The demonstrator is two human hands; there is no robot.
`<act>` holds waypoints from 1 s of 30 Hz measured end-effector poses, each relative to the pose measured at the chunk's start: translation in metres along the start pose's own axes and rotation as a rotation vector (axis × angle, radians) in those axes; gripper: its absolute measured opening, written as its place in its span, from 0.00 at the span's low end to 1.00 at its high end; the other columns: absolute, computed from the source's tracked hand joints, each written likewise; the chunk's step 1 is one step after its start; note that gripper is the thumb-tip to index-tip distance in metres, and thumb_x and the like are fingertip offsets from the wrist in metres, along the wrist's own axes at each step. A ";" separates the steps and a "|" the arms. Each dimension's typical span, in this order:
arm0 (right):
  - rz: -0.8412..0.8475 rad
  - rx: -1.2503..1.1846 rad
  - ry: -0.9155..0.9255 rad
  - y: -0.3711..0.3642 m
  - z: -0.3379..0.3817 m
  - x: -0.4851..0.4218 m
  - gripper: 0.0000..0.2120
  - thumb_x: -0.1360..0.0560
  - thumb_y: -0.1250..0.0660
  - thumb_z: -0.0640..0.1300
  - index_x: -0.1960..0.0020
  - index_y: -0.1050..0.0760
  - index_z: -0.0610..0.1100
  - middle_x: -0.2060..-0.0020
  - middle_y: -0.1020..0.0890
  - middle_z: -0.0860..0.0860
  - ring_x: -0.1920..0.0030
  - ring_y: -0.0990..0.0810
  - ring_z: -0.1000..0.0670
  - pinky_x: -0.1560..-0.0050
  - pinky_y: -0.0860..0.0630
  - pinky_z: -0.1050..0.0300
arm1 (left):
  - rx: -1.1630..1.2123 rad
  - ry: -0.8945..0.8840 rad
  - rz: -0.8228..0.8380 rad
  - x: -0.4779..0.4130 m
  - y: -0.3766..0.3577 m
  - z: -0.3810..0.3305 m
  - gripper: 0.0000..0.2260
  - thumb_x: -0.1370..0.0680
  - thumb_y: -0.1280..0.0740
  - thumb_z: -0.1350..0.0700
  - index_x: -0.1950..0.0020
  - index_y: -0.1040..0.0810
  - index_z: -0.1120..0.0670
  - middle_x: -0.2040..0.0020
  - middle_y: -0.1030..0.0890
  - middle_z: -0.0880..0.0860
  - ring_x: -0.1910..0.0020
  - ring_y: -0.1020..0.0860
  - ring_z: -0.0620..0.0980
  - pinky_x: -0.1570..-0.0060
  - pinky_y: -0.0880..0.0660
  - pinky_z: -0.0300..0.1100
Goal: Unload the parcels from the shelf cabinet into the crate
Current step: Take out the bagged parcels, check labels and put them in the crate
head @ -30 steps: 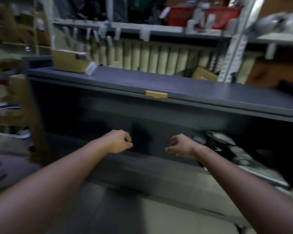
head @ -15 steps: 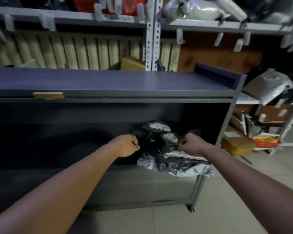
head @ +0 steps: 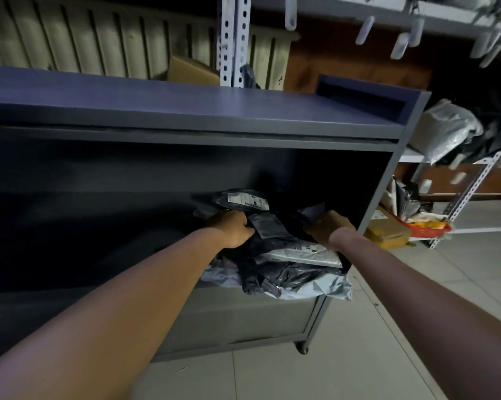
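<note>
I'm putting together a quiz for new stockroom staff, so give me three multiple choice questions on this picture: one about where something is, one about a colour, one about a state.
1. Where is the pile of parcels?
A: at the right end of the open shelf in the shelf cabinet
B: on the cabinet's top
C: on the floor

2. What colour is the cabinet's top?
A: red
B: blue-grey
C: white

3. What are the left hand and right hand doing?
A: hanging idle
B: lifting a crate
C: gripping the pile

Answers: 1 A, the pile sits beside the cabinet's right wall; 2 B, the top panel looks blue-grey; 3 C, both hands' fingers curl into the parcels.
</note>
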State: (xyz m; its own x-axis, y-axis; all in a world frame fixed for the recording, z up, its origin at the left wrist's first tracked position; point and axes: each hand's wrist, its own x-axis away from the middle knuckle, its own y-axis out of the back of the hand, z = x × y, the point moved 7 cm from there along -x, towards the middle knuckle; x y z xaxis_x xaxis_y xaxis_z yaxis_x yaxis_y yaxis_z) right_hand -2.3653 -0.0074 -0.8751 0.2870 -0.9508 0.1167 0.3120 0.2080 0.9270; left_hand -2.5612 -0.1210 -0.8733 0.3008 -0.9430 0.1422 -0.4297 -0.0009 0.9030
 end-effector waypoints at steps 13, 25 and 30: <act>0.066 -0.365 -0.066 -0.037 0.002 -0.024 0.10 0.25 0.28 0.49 0.59 0.24 0.44 0.68 0.23 0.47 0.66 0.22 0.45 0.64 0.26 0.54 | 0.126 0.026 0.102 -0.026 -0.021 0.012 0.36 0.25 0.29 0.40 0.23 0.38 0.53 0.25 0.33 0.53 0.29 0.32 0.54 0.32 0.32 0.45; 0.074 -1.201 -0.055 -0.029 0.034 0.013 0.16 0.25 0.36 0.24 0.42 0.26 0.39 0.58 0.19 0.42 0.61 0.19 0.44 0.69 0.17 0.53 | 0.228 0.007 0.112 -0.006 -0.007 0.019 0.38 0.26 0.27 0.43 0.21 0.41 0.51 0.27 0.31 0.50 0.31 0.30 0.50 0.36 0.33 0.40; 0.066 -1.412 0.001 -0.009 0.059 0.045 0.17 0.27 0.37 0.22 0.46 0.26 0.41 0.58 0.19 0.43 0.61 0.19 0.44 0.71 0.18 0.53 | 0.360 0.072 0.061 0.024 0.024 0.028 0.37 0.24 0.30 0.41 0.21 0.42 0.49 0.27 0.29 0.51 0.30 0.29 0.52 0.31 0.33 0.46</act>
State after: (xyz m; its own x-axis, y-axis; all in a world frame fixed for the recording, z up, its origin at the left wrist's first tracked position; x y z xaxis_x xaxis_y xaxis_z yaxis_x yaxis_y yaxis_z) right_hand -2.4082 -0.0656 -0.8572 0.3367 -0.9305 0.1441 0.9290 0.3032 -0.2122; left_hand -2.5885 -0.1532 -0.8595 0.3195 -0.9190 0.2310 -0.7168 -0.0749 0.6932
